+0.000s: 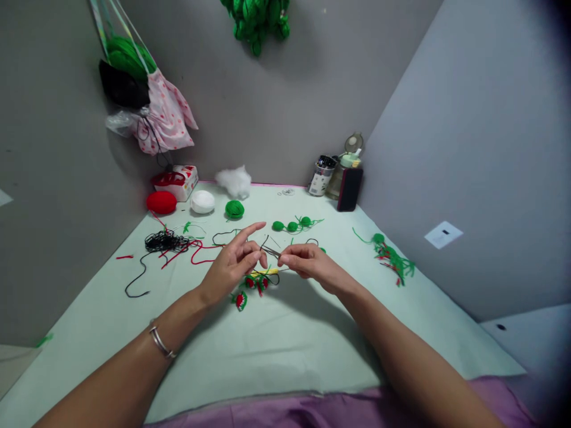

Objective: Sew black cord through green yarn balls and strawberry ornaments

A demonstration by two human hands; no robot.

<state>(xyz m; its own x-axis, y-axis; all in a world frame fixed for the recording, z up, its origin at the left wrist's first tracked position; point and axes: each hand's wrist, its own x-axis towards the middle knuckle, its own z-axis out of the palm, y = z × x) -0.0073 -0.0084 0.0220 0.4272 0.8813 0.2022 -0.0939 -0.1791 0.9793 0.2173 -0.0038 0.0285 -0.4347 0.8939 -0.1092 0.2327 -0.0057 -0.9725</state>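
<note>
A pale mint-green covered surface [276, 351] is enclosed by a matte grey back wall [276, 119] and a lighter blue-grey right wall [482, 148], on which a white rectangular wall plate [444, 235] is mounted. The corner is softly, unevenly lit.

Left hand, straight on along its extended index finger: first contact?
Probably the leftmost of the three small green balls, maybe a near miss; depth is unclear, as the left hand looks raised.

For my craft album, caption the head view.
Left hand and right hand at a fine dark strand, with red ball, white ball and green ball beyond.
</note>
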